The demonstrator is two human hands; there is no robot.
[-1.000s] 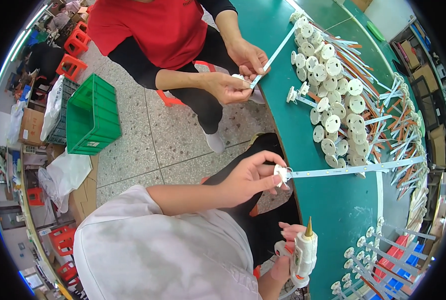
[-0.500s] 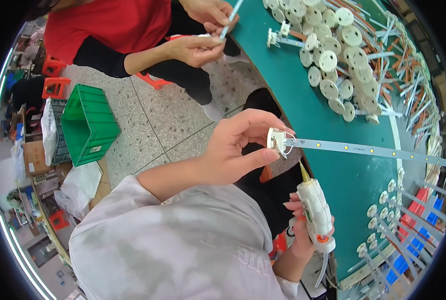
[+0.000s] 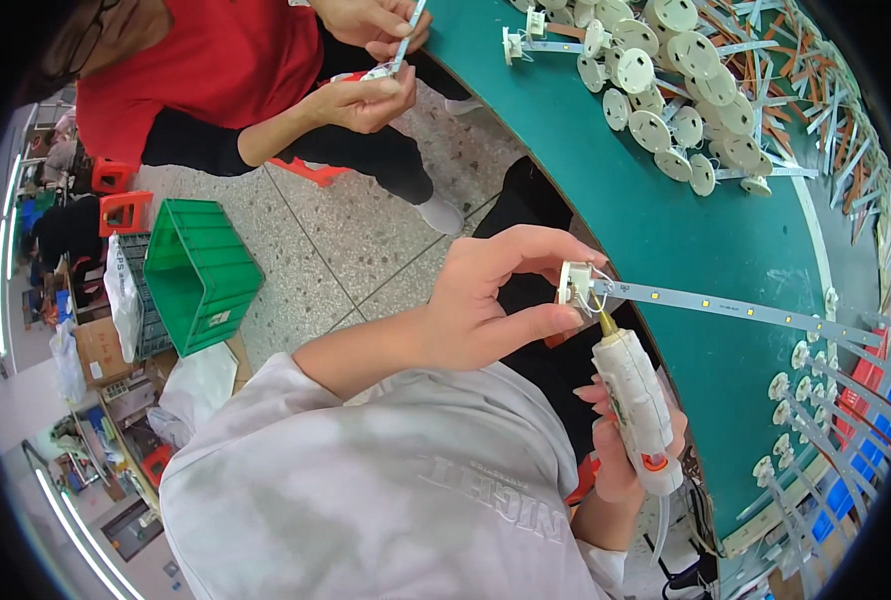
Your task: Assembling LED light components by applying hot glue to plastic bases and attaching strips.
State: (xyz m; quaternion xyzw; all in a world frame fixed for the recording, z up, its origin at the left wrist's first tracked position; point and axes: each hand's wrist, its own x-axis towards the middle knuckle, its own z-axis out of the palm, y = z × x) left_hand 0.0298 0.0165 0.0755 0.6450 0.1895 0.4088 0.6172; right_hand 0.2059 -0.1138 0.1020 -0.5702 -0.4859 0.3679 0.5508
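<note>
My left hand (image 3: 496, 300) pinches a small round white end cap (image 3: 574, 287) between thumb and fingers. From the cap a pale LED strip (image 3: 706, 301) with yellow chips stretches right over the table, and thin white wires loop at the joint. Wrapped round a white glue gun (image 3: 634, 395), my right hand (image 3: 621, 455) holds it upright just below. The gun's brass-coloured nozzle (image 3: 608, 322) points up at the wires beside the cap, touching or nearly so. Whether any glue is coming out cannot be made out.
A green table (image 3: 566, 130) curves along the right, bearing a heap of round white caps (image 3: 651, 130) with strips. More capped strips (image 3: 791, 410) lie at the lower right near red and blue bins. A co-worker's hands (image 3: 371, 95) hold a strip. A green crate (image 3: 206, 275) stands on the floor.
The glue gun's nozzle has risen to the wires at the cap; before, it was a little below them. My left hand still grips the cap. The whole view has shifted slightly.
</note>
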